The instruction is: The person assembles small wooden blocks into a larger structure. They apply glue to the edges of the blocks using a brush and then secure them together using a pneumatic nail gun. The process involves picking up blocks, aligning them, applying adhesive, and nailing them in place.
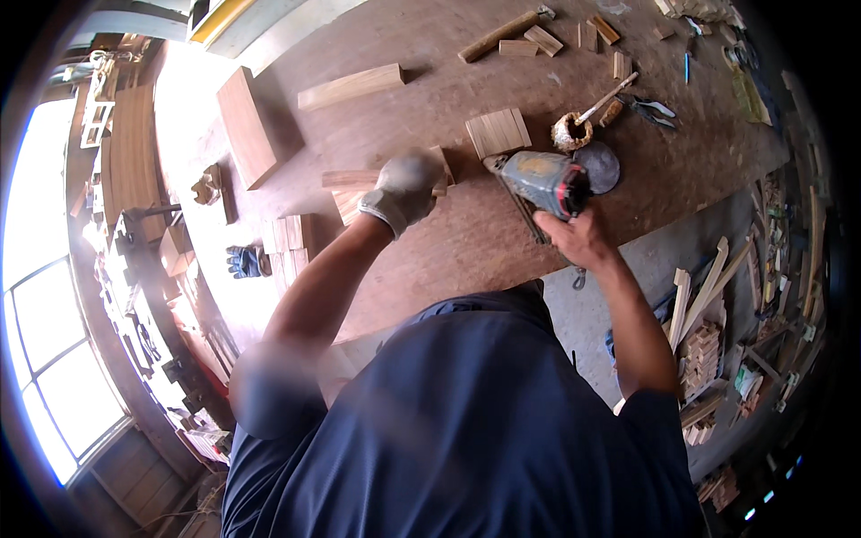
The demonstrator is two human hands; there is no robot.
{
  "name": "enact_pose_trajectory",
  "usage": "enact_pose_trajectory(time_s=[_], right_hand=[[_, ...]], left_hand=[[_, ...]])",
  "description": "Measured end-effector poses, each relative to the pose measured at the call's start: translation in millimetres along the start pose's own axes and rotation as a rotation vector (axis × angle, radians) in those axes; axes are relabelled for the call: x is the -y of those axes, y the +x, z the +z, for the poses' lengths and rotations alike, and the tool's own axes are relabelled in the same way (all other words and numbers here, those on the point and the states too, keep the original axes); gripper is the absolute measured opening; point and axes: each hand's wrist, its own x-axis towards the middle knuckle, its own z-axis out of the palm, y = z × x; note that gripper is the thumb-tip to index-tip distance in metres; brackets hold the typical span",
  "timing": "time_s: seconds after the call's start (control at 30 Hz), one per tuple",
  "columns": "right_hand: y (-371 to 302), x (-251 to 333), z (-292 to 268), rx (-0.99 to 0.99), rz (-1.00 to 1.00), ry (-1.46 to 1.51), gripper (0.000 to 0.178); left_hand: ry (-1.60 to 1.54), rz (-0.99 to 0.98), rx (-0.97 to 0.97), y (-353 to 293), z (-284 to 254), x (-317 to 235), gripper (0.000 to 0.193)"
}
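Note:
My left hand [402, 193], in a pale work glove, is closed over some small wooden pieces [348, 199] on the workbench [404, 278]. The glove partly hides them, and its fingers are blurred. Bare, my right hand [576, 238] is wrapped around the handle of a grey-blue nail gun [538, 175] with a red and black end cap. The nail gun's nose points left, apart from the pieces under my left hand. Just beyond it lies a stack of wooden blocks [499, 133]. A round dark disc [598, 168] sits at its right.
A glue-crusted pot [571, 133] with a brush stands near pliers [652, 109]. A mallet [502, 36] and small offcuts lie at the far side. Larger boards [247, 128] and a blue glove [247, 262] are on the left. Timber [700, 354] is stacked below right.

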Motion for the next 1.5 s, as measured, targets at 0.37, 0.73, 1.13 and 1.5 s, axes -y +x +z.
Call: enact_pose_trajectory(time_s=[0.37,0.73,1.13,1.5], right_hand=[[27.0,-3.5,39.1,0.142,0.026,-0.314,0.038],[35.2,-12.9,47.3,0.187,0.032,-0.351,0.040],[36.2,-33.4,56.3,0.065,-0.200,-0.319,0.031],[33.4,-33.5,56.9,0.057,-0.190,-0.264,0.034]], left_hand=[[-0.080,0.002,-0.062,5.6,7.8,3.3,0.023],[-0.024,0.038,-0.086,-3.0,9.6,3.0,0.037],[-0.112,0.075,-0.280,0.6,14.5,3.1,0.018],[-0.096,0.101,-0.246,-0.8,4.0,-2.5,0.018]])
